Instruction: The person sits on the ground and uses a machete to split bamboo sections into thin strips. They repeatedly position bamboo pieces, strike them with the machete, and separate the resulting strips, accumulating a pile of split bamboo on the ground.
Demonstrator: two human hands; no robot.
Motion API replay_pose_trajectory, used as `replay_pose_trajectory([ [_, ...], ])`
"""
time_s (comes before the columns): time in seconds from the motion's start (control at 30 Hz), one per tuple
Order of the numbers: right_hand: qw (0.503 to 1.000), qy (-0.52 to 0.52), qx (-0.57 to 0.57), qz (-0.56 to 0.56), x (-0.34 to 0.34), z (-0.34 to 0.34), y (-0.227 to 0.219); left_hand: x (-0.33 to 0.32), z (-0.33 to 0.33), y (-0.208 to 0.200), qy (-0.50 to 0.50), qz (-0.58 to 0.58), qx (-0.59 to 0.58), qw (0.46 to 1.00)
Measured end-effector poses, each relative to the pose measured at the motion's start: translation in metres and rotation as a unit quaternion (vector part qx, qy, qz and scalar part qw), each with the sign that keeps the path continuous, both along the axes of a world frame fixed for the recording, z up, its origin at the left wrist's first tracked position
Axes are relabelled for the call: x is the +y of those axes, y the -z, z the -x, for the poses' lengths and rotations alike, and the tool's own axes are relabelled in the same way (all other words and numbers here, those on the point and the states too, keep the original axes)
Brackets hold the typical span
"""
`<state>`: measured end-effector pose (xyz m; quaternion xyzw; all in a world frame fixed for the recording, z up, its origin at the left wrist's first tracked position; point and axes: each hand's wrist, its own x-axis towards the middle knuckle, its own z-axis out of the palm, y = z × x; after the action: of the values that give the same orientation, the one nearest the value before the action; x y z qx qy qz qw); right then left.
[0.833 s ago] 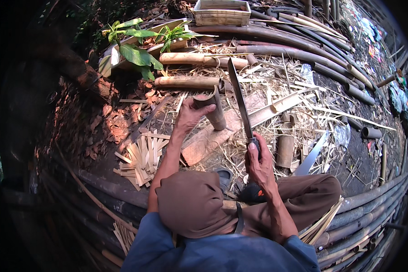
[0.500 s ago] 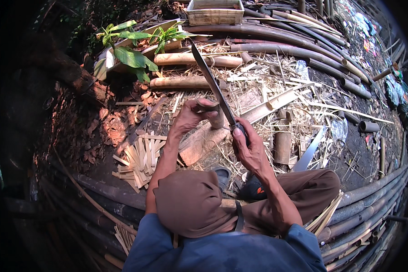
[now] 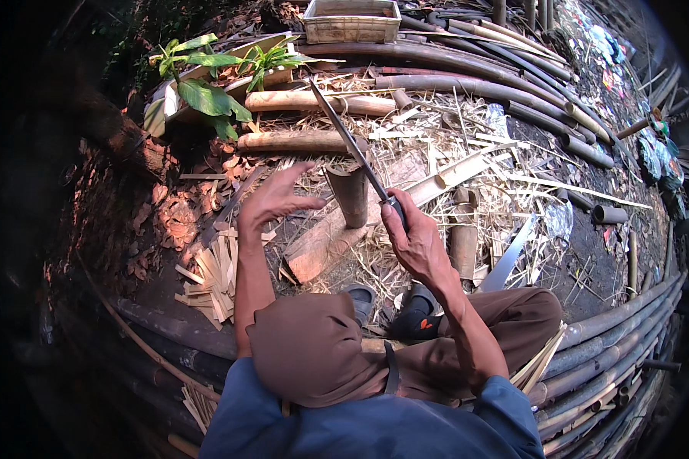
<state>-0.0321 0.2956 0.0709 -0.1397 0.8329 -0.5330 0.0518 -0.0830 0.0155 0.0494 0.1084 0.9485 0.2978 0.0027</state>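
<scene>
My right hand (image 3: 417, 241) is wrapped round the dark handle of a machete (image 3: 343, 131). Its long blade slants up and to the left, crossing just over the top right of a short bamboo piece (image 3: 351, 203). That piece stands upright on a wooden block (image 3: 318, 254) lying on the ground. Left of the bamboo, my left hand (image 3: 277, 200) is raised with thumb and fingers spread, apart from it and holding nothing. Whether the blade touches the bamboo's rim, I cannot tell.
Split bamboo strips (image 3: 220, 275) lie in a pile at left. A saw blade (image 3: 511, 258) and a bamboo section (image 3: 463, 245) are near my right knee. Long bamboo poles (image 3: 467, 57) and a pale crate (image 3: 352, 29) lie beyond, with a leafy plant (image 3: 203, 96) at the far left.
My left hand has let go of the short bamboo piece and moved left, its fingers opening. The bamboo now stands upright on the block. The machete remains in my right hand.
</scene>
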Motion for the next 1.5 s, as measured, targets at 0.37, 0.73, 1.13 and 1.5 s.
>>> replay_pose_trajectory([
  [0.37, 0.995, -0.047, -0.007, -0.085, 0.009, 0.006, 0.038, 0.050, 0.147, 0.026, 0.166, 0.133, 0.292, 0.932],
  [0.73, 0.995, -0.060, -0.051, -0.058, 0.017, 0.006, 0.017, 0.057, 0.121, 0.004, 0.130, -0.096, 0.301, 0.940],
  [1.13, 0.991, -0.028, -0.127, -0.031, 0.013, 0.019, 0.061, 0.071, 0.141, 0.055, 0.084, -0.189, 0.250, 0.946],
  [1.5, 0.969, -0.070, -0.237, -0.014, -0.005, 0.060, 0.133, 0.063, 0.071, 0.045, -0.007, -0.484, 0.086, 0.871],
])
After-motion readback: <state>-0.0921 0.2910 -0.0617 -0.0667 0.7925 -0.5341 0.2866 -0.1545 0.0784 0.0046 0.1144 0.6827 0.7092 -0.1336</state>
